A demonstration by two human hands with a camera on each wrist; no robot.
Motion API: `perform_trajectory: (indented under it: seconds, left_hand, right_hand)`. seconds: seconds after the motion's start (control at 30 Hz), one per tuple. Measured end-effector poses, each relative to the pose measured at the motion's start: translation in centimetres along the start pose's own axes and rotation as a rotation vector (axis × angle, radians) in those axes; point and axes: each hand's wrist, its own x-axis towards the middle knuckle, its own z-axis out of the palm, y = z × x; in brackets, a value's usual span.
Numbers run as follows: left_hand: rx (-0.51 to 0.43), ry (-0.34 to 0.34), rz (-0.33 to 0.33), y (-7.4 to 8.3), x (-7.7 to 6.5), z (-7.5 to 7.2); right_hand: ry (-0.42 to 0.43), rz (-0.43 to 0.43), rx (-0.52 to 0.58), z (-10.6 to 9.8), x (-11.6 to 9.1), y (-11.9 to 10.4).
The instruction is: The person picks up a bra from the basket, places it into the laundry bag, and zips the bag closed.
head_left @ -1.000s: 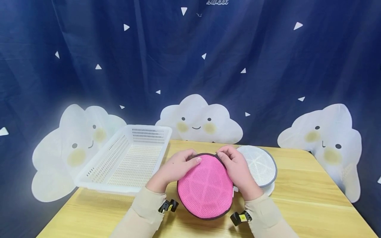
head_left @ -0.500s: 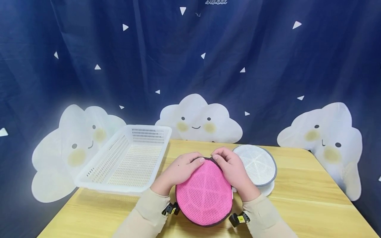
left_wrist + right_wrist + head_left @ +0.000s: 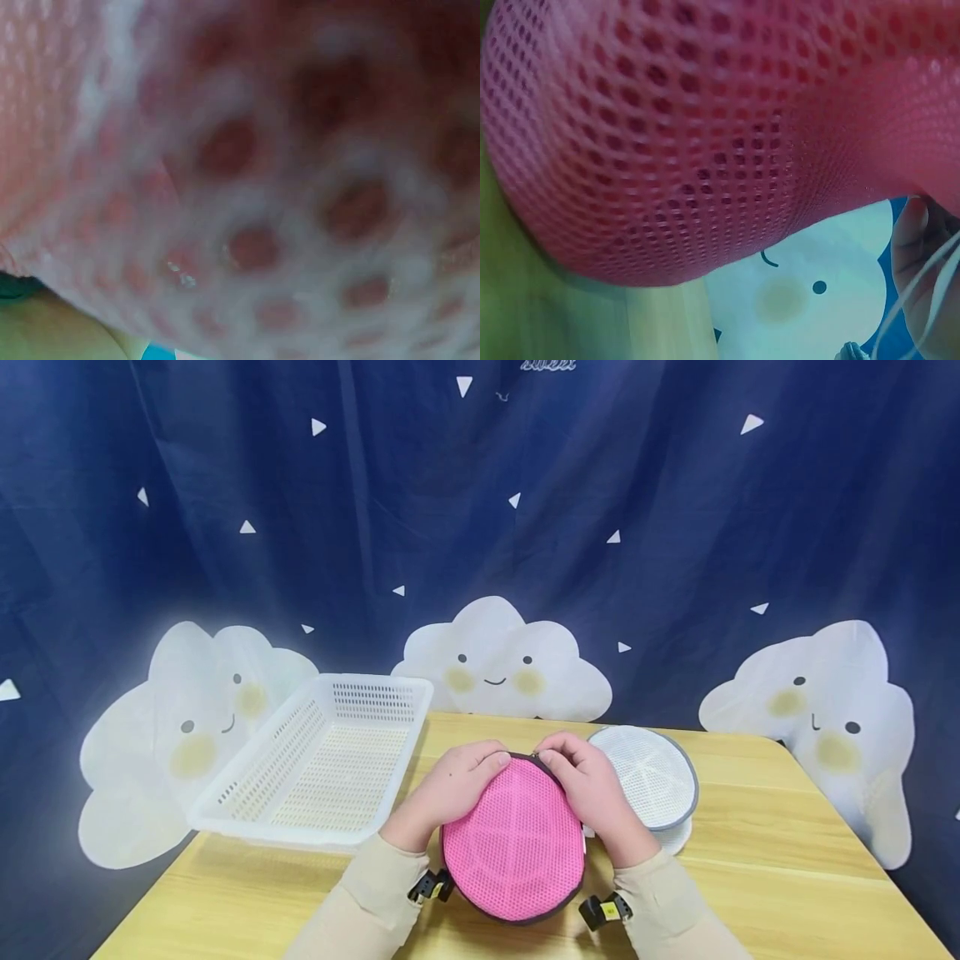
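Observation:
A round pink mesh laundry bag (image 3: 517,847) with a dark zipped rim stands tilted between my two hands in the head view. My left hand (image 3: 459,785) grips its upper left rim, thumb on the pink mesh. At the top right of the rim, my right hand (image 3: 588,781) pinches the dark edge by the zip, thumb and forefinger together. Blurred mesh (image 3: 255,247) fills most of the left wrist view. The bag's pink side (image 3: 697,150) takes up the right wrist view, where fingers (image 3: 922,277) and thin white cords show at the right edge.
White mesh bags with a grey rim (image 3: 651,777) lie stacked on the wooden table (image 3: 780,852) right of my right hand. A white perforated plastic basket (image 3: 322,777) stands at the left. Behind the table hangs a blue curtain (image 3: 480,510) with cloud prints.
Both hands have shifted slightly, and the pink bag's top sits a little lower and nearer than a second ago. My right hand has moved leftward along the rim, closer to the left.

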Motion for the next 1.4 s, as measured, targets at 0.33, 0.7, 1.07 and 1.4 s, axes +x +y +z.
perform_trajectory:
  seconds: [0.33,0.7,1.07,1.4]
  left_hand:
    - [-0.012,0.160,-0.080,-0.3,0.0,-0.9]
    - [-0.050,0.200,-0.112,-0.4,-0.1,-1.0]
    - [-0.101,0.280,-0.127,-0.9,0.1,-1.2]
    - [-0.161,0.493,-0.182,-0.7,0.2,-1.9]
  right_hand:
    - [0.036,0.066,0.194,-0.3,0.0,0.3]
    - [0.056,0.086,0.176,-0.2,0.1,0.4]
    - [0.075,0.098,0.228,-0.4,0.2,0.4]
    - [0.088,0.060,0.283,-0.4,0.2,0.4]
